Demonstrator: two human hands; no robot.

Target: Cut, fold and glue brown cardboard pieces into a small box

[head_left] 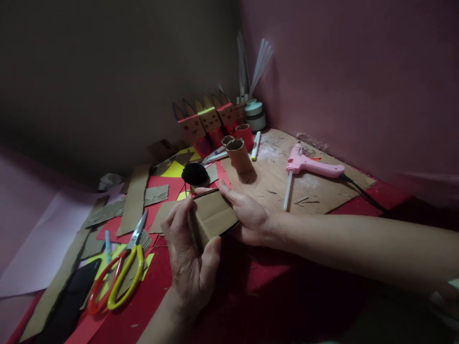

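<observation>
Dimly lit pink wall (351, 86)

We observe one folded cardboard piece (217, 212), plain brown, held between the left hand (188, 263) and the right hand (253, 217). We note a broad, roughly rectangular upper face, crossed by a faint crease, and a narrower, shaded side panel angled down beside the left fingers (179, 220). We find the piece tilted, its near corner at the left thumb's tip and its far right corner by the right thumb. Its underside is hidden.
</observation>
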